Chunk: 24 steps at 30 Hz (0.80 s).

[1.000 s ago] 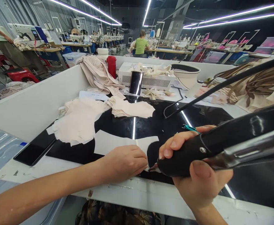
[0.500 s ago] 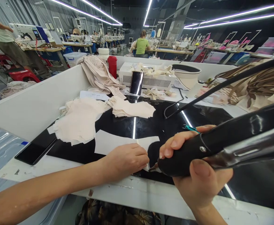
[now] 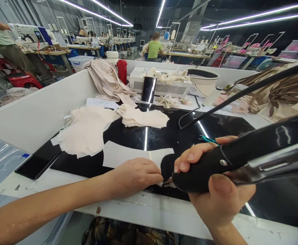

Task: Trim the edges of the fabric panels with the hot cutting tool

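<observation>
A curved white fabric piece (image 3: 125,156) lies on the glossy black board (image 3: 131,136) before me. My left hand (image 3: 138,175) rests over its near edge, fingers closed and pinching the material by its right end. In my right hand (image 3: 220,197) is a thick black hand-held tool (image 3: 251,153) with a metal lever, gripped near its rounded front end. The tool's narrow tip points at my left fingertips and is partly hidden. Just beyond my right fingers shows a small teal-handled tool (image 3: 208,139); whether it is held or lying there I cannot tell.
Stacks of cream fabric pieces (image 3: 86,131) lie at the left beside a black phone (image 3: 38,163). A white vented box (image 3: 164,89) and a red cup (image 3: 121,72) stand behind. A black cable (image 3: 228,98) crosses the right side. Sewing stations and people are farther off.
My left hand's fingers have shifted slightly over the fabric edge. My right hand and the black tool have moved a touch to the right.
</observation>
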{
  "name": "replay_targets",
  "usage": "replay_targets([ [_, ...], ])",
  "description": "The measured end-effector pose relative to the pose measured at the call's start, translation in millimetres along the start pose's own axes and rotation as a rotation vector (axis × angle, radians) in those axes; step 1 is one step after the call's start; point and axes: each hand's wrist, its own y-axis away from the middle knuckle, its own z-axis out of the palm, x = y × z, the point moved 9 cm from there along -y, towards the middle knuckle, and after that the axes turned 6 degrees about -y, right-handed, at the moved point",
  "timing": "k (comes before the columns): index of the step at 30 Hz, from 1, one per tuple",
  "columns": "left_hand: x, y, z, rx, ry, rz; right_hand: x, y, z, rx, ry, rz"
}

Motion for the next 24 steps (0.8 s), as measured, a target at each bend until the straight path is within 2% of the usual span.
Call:
replay_targets([
  [5,0.0,5.1,-5.3,0.032,0.019,0.027,0.2,0.8,-1.6,0.007,-0.007,0.003],
  [24,-0.9,8.0,-0.5,-0.004,0.066,0.037,-0.1,0.9,-3.3,0.030,0.041,0.007],
])
